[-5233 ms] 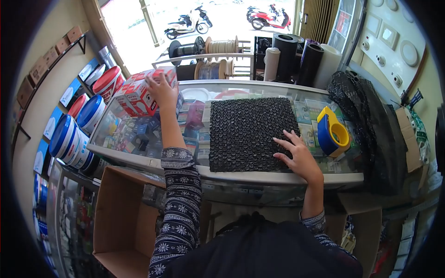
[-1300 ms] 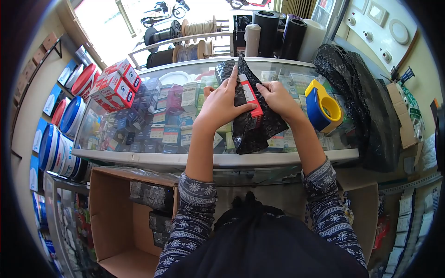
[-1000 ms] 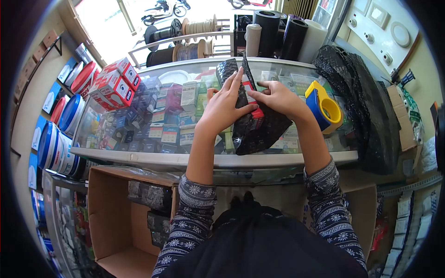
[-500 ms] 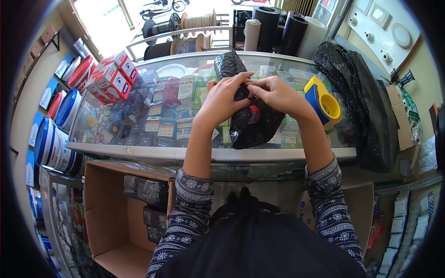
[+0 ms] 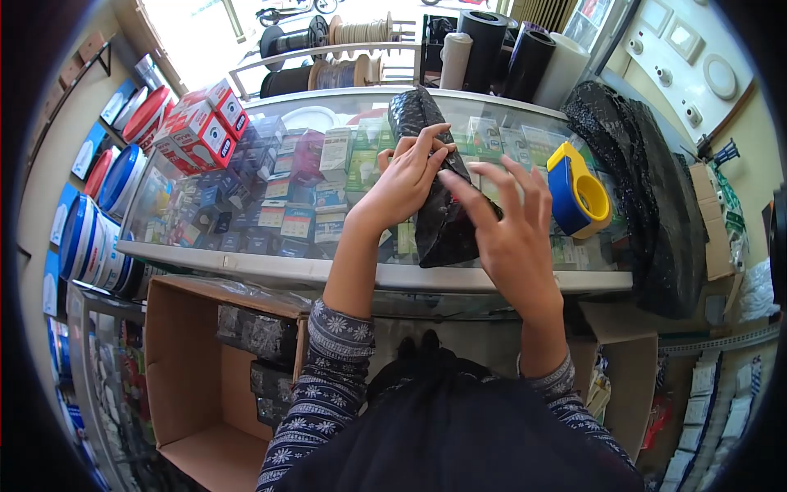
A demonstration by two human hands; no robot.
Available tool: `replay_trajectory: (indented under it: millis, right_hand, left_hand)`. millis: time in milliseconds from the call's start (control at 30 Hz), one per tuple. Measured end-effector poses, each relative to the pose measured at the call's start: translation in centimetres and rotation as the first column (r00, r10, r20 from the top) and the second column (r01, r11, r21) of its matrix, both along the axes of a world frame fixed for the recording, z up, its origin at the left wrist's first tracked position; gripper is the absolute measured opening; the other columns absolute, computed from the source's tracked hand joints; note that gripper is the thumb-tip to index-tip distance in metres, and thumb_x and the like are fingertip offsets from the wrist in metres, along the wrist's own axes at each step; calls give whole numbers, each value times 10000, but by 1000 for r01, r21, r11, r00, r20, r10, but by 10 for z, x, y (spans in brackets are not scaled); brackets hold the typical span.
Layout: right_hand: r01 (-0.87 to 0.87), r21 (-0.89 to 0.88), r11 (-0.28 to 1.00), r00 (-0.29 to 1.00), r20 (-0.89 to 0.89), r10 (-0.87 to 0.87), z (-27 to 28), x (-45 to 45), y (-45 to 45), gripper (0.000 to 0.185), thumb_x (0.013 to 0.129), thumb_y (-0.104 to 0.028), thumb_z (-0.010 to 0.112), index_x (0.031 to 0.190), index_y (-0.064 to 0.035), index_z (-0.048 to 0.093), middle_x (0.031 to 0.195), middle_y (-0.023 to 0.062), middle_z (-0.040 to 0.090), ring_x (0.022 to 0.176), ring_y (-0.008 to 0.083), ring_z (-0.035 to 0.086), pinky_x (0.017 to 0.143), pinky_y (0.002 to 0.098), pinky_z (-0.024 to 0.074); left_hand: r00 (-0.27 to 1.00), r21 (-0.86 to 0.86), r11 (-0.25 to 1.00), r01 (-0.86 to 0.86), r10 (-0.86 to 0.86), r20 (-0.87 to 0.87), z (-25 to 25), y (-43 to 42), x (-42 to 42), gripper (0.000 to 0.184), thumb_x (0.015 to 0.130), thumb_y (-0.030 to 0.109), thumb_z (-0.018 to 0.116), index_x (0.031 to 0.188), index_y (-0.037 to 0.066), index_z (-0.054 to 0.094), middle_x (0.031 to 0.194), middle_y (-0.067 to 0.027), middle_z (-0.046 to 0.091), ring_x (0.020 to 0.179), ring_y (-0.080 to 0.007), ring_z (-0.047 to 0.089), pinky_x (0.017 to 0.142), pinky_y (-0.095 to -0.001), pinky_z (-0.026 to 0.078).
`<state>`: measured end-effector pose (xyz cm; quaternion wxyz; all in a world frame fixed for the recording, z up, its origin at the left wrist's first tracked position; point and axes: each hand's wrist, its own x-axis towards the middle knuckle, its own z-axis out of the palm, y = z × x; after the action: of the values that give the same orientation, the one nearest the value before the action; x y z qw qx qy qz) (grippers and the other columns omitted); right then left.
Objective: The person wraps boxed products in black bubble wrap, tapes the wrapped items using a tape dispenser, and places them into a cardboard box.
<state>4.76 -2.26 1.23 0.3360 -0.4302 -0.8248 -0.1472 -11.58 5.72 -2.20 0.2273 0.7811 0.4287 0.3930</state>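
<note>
A bundle of black bubble wrap (image 5: 443, 225) lies slanted on the glass counter, folded around a box; a small bit of red shows between my hands. My left hand (image 5: 403, 179) is closed on the bundle's upper part, its fingers pressing the wrap down. Just right of the bundle, my right hand (image 5: 512, 230) has its fingers spread and holds nothing; it is slightly blurred. A blue and yellow tape dispenser (image 5: 579, 193) stands to the right of that hand. Red and white boxes (image 5: 201, 135) are stacked at the counter's left end.
The glass counter (image 5: 238, 264) has a metal front edge. Below it at left, an open cardboard box (image 5: 184, 385) holds several black-wrapped bundles (image 5: 256, 332). More black bubble wrap (image 5: 643, 197) drapes over the counter's right end. Rolls (image 5: 484, 53) and cable spools (image 5: 361, 31) stand behind.
The wrap has been folded over the red and white box, which is now nearly covered. My right hand has let go of the wrap and moved right and nearer to me. My left hand stays on it.
</note>
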Motion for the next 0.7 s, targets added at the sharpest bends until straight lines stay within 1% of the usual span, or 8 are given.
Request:
replay_trajectory:
  millis: [67,100,233,367,433,533,633,700]
  right_hand:
    - [-132,149,980,980,166,107,-1,-2,9,320,723,-101,603,1035,-172,612,1008,8,529,1107,194,454,1028,485,260]
    - [-151,164,975,976,180,121,-5,-5,11,152,707,-122,610,847,-164,651,925,-40,564,1073,152,486,1040,510,243]
    - [-187,404,895,982,86,166,-42,2,11,82,696,-112,623,727,-185,640,840,-67,613,992,117,542,1007,437,293]
    - [-55,248,967,994,-78,76,-38,24,-11,198,683,-86,688,865,-150,646,922,-17,608,992,178,536,947,402,346]
    - [-24,69,997,837,-544,58,-25,15,-11,273,688,-111,717,947,-101,629,946,36,596,1002,221,526,953,403,333]
    - [-95,-233,968,678,-727,-108,-31,13,0,436,704,-142,752,1071,13,577,936,121,572,885,213,555,845,323,408]
    - [-447,-368,815,405,-896,-182,-54,7,14,366,729,-76,727,1061,11,602,794,76,575,714,114,555,658,225,452]
    - [-315,-382,869,510,-840,-184,-51,5,16,303,742,-55,709,1030,-11,628,758,47,577,743,112,565,674,224,448]
  left_hand:
    - [1000,6,1000,-16,16,-24,0,-2,1,372,954,265,356,1295,115,356,1057,-38,572,1084,-193,444,922,-316,227]
    - [999,9,1000,-29,29,-40,3,-3,2,374,954,264,357,1295,113,355,1057,-37,572,1080,-192,446,921,-320,227]
    - [1000,44,999,-20,21,-16,-3,1,2,372,951,251,376,1295,111,355,1059,-31,583,1054,-190,451,907,-350,227]
    - [999,14,999,-33,34,-34,3,-3,3,372,956,251,357,1291,91,367,1109,-58,581,1104,-201,424,964,-342,220]
    - [1000,-9,1000,-19,19,-9,1,-2,4,371,958,257,340,1290,96,376,1133,-67,579,1117,-205,413,986,-333,219]
    - [999,-12,999,-43,43,-8,5,-6,8,344,960,257,324,1249,107,437,1072,-47,579,1070,-200,412,966,-319,224]
    - [980,-7,997,-71,68,-188,16,-11,9,342,962,270,311,1203,112,494,1010,-35,552,1018,-198,402,946,-328,232]
    - [981,14,997,-71,73,-182,11,-8,8,349,962,282,314,1178,103,521,988,-40,522,996,-194,393,933,-345,241]
